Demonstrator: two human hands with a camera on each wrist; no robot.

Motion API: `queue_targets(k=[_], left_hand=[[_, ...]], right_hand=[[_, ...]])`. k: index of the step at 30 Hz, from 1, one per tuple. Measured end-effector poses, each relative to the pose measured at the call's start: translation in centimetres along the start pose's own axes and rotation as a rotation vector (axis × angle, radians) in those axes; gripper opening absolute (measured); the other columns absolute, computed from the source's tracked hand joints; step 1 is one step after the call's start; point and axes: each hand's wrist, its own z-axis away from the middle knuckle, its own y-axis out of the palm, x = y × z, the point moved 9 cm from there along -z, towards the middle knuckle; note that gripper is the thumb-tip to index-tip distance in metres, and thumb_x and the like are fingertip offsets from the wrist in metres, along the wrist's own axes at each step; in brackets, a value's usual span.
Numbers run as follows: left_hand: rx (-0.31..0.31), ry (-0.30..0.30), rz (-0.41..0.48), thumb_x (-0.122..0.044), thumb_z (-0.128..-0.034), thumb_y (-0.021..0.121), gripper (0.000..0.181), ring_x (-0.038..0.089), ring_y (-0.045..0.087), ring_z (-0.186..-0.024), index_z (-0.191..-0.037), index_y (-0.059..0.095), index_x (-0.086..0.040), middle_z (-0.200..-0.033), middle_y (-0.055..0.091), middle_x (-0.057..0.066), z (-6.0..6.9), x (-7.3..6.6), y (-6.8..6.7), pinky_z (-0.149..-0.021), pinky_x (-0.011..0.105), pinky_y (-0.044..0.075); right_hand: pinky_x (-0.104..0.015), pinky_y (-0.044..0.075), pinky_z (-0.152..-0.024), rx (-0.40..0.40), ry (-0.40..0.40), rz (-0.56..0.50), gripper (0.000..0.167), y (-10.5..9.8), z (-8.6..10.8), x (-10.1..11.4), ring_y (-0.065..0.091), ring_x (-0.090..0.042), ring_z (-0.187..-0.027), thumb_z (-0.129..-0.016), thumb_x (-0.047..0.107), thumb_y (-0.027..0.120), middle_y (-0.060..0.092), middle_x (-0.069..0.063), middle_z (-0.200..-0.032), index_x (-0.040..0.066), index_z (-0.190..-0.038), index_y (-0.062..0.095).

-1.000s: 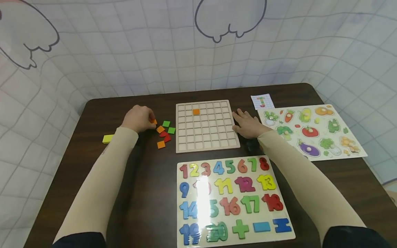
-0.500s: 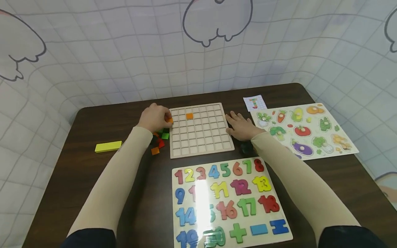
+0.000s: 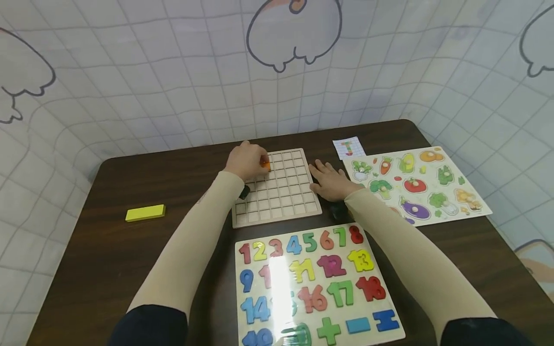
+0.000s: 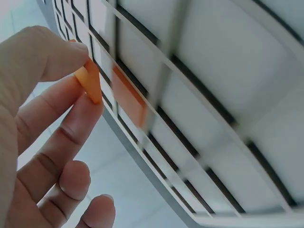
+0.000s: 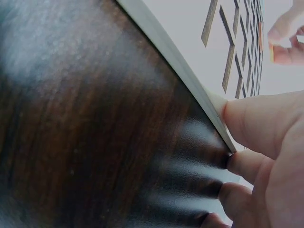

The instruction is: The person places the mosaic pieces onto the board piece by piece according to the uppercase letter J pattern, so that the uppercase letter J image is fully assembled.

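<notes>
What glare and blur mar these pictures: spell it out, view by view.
Head: a white glare streak washes out part of the number board; left wrist: the grid board looks smeared, while the pinched orange tile is sharper; right wrist: a pale, hazy sheen covers the tabletop's upper left.

Wooden grid board (image 3: 289, 193), glossy wood-grain tabletop (image 3: 99, 264)

Number board (image 3: 361, 309): numerals (image 3: 332, 265) 1–9, 11–14 and 16–18 legible; plus sign (image 3: 329, 331) and minus sign (image 3: 358, 325) below. Glare obscures part. Card (image 3: 356, 145): coloured letter J (image 3: 347, 147).
</notes>
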Motion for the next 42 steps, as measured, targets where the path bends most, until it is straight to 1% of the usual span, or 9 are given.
queue_targets(k=[4, 11, 17, 23, 27, 31, 35, 37, 42], left_hand=[[0.002, 0.001, -0.012, -0.028, -0.0937, 0.076, 0.019, 0.029, 0.061, -0.108, -0.108, 0.081, -0.017, -0.107, 0.076, 0.003, -0.7, -1.0, 0.3, -0.09, 0.044, 0.054], [0.022, -0.002, -0.047, -0.031, -0.0955, 0.075, 0.018, 0.028, 0.062, -0.109, -0.106, 0.081, -0.017, -0.109, 0.076, 0.002, -1.6, -1.7, 1.4, -0.09, 0.044, 0.056], [0.025, 0.01, -0.056, -0.031, -0.0966, 0.075, 0.016, 0.029, 0.062, -0.111, -0.107, 0.082, -0.021, -0.114, 0.077, 0.001, -2.6, -2.2, 1.7, -0.094, 0.046, 0.056], [0.042, 0.003, -0.054, -0.029, -0.0961, 0.076, 0.016, 0.029, 0.061, -0.113, -0.107, 0.082, -0.02, -0.115, 0.076, 0.001, -3.0, -2.6, 1.9, -0.097, 0.047, 0.055], [0.041, 0.006, -0.026, -0.031, -0.0958, 0.076, 0.019, 0.029, 0.061, -0.114, -0.112, 0.081, -0.021, -0.117, 0.077, 0.001, -3.1, -2.9, 1.9, -0.097, 0.047, 0.054], [0.032, -0.018, 0.01, -0.034, -0.0955, 0.076, 0.028, 0.028, 0.062, -0.115, -0.119, 0.08, -0.02, -0.122, 0.076, 0.002, -1.6, -1.8, 2.0, -0.097, 0.046, 0.055], [0.016, -0.036, 0.017, -0.036, -0.0954, 0.076, 0.033, 0.027, 0.062, -0.114, -0.123, 0.077, -0.018, -0.122, 0.075, 0.002, -0.4, -0.6, 1.7, -0.095, 0.044, 0.057], [0.015, -0.044, 0.014, -0.035, -0.0961, 0.075, 0.034, 0.027, 0.062, -0.115, -0.125, 0.076, -0.017, -0.122, 0.075, 0.003, 0.1, 0.1, 1.2, -0.096, 0.044, 0.056], [-0.018, -0.064, 0.0, -0.033, -0.0961, 0.076, 0.034, 0.027, 0.068, -0.111, -0.124, 0.076, -0.014, -0.122, 0.076, 0.005, 1.6, 2.3, -1.0, -0.092, 0.044, 0.059]], right_hand=[[-0.073, 0.007, -0.126, -0.001, -0.006, 0.003, 0.067, 0.2, -0.1, 0.4, 0.003, -0.047, -0.161, -0.112, 0.033, 0.04, 0.001, -0.02, -0.175, 0.008, -0.167, 0.011], [-0.072, 0.007, -0.127, 0.011, -0.008, 0.001, 0.068, 0.2, -0.1, 0.9, 0.003, -0.046, -0.162, -0.112, 0.033, 0.04, 0.001, -0.02, -0.175, 0.008, -0.168, 0.011], [-0.072, 0.007, -0.127, 0.01, 0.005, 0.003, 0.068, 0.0, 0.0, 0.7, 0.002, -0.045, -0.162, -0.112, 0.033, 0.04, 0.0, -0.019, -0.175, 0.009, -0.168, 0.011], [-0.072, 0.008, -0.127, 0.002, 0.009, 0.012, 0.067, -0.2, 0.1, 0.4, 0.003, -0.045, -0.162, -0.112, 0.033, 0.039, 0.001, -0.02, -0.175, 0.008, -0.168, 0.011], [-0.072, 0.008, -0.127, 0.003, 0.018, 0.012, 0.067, -0.2, 0.2, 0.0, 0.003, -0.045, -0.162, -0.112, 0.033, 0.039, 0.001, -0.02, -0.175, 0.008, -0.167, 0.011], [-0.072, 0.008, -0.127, 0.021, 0.013, 0.009, 0.068, 0.6, 0.0, 0.4, 0.003, -0.045, -0.162, -0.112, 0.034, 0.04, 0.0, -0.019, -0.175, 0.009, -0.168, 0.011], [-0.072, 0.007, -0.127, 0.029, 0.008, 0.006, 0.068, 1.0, 0.0, 0.6, 0.002, -0.046, -0.162, -0.112, 0.033, 0.041, 0.0, -0.02, -0.175, 0.008, -0.168, 0.01], [-0.073, 0.007, -0.126, 0.027, 0.003, 0.009, 0.068, 1.0, 0.0, 0.5, 0.002, -0.046, -0.161, -0.112, 0.033, 0.041, -0.001, -0.02, -0.175, 0.008, -0.167, 0.01], [-0.074, 0.003, -0.126, 0.019, 0.001, 0.0, 0.068, 0.4, 0.0, 0.0, 0.0, -0.048, -0.161, -0.112, 0.032, 0.039, -0.002, -0.021, -0.175, 0.007, -0.167, 0.009]])
